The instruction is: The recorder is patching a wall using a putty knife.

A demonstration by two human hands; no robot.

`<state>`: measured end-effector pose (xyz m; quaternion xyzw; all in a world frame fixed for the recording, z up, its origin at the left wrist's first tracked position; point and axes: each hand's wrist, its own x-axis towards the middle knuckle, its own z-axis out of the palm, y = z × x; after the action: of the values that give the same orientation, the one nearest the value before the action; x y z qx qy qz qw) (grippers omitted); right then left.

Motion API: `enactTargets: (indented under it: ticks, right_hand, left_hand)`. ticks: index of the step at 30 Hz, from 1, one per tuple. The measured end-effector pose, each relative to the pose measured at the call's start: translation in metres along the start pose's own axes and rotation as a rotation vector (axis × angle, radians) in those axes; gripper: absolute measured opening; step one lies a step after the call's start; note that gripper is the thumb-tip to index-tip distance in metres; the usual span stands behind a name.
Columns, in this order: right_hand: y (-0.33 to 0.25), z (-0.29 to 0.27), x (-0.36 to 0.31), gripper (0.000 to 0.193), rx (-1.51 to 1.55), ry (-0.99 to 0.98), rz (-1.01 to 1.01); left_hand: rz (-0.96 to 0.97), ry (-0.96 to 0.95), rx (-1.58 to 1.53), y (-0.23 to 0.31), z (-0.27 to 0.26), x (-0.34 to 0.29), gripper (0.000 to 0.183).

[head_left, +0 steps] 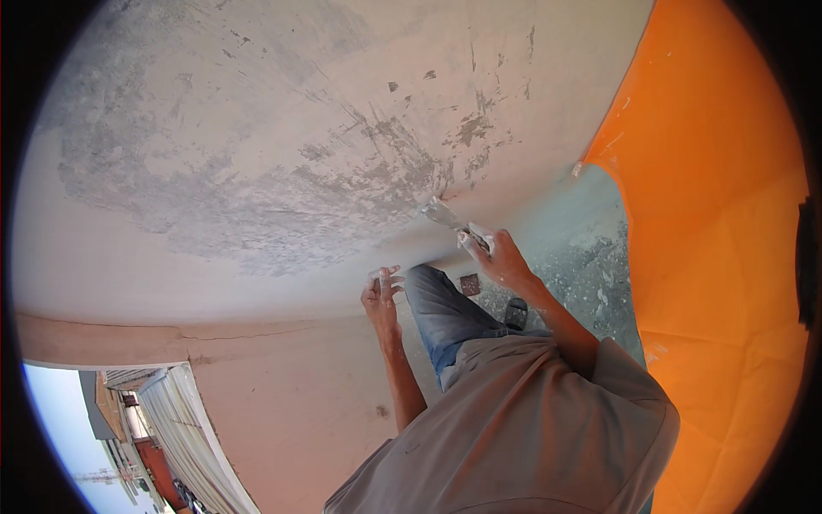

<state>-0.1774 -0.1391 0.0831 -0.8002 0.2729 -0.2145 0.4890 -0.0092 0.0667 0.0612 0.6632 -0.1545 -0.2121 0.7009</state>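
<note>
A putty knife [444, 216] with a pale-smeared blade is gripped in my right hand [497, 255]. Its blade edge meets the wall [214, 154] low down, beside grey patches where the pale coat is scraped or thin. White residue covers the fingers of that hand. Near my bent knee, my left hand [383, 289] is raised with fingers apart and nothing in it, close to the wall but seemingly not touching it.
An orange sheet [711, 257] hangs along the right side. The floor [591, 274] is speckled with white splashes; a small brown square piece [470, 284] and a dark sandal [515, 313] show there. At lower left, an opening with a whitish curtain [184, 428] gives onto buildings outside.
</note>
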Motion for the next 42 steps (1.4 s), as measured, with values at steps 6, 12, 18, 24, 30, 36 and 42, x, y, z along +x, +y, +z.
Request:
enactTargets:
  ticks: [6,12,18,24,30,36,42]
  right_hand:
    - [0.059,0.018,-0.002,0.039,-0.243,0.120,-0.126]
    - [0.040,0.030,0.018,0.032,-0.348,0.237,-0.102]
    - [0.032,0.036,0.018,0.026,-0.297,0.194,-0.225]
    - [0.050,0.020,0.010,0.025,-0.295,0.271,-0.103]
    - [0.002,0.078,0.024,0.024,-0.240,0.205,-0.298]
    - [0.028,0.058,0.016,0.030,-0.361,-0.112,-0.289]
    - [0.055,0.083,0.015,0.042,-0.397,-0.150,-0.147]
  left_hand:
    - [0.029,0.042,0.092,-0.005,-0.004,-0.007,0.018]
    - [-0.044,0.146,0.053,-0.008,-0.024,-0.014,0.018]
    - [-0.067,0.284,0.024,-0.003,-0.033,-0.024,0.022]
    - [-0.126,0.302,0.035,-0.016,-0.054,-0.027,0.026]
    - [-0.110,0.282,0.029,-0.023,-0.054,-0.029,0.028]
    - [-0.119,0.266,0.033,-0.016,-0.055,-0.025,0.026]
    - [-0.121,0.298,0.072,-0.008,-0.070,-0.026,0.027]
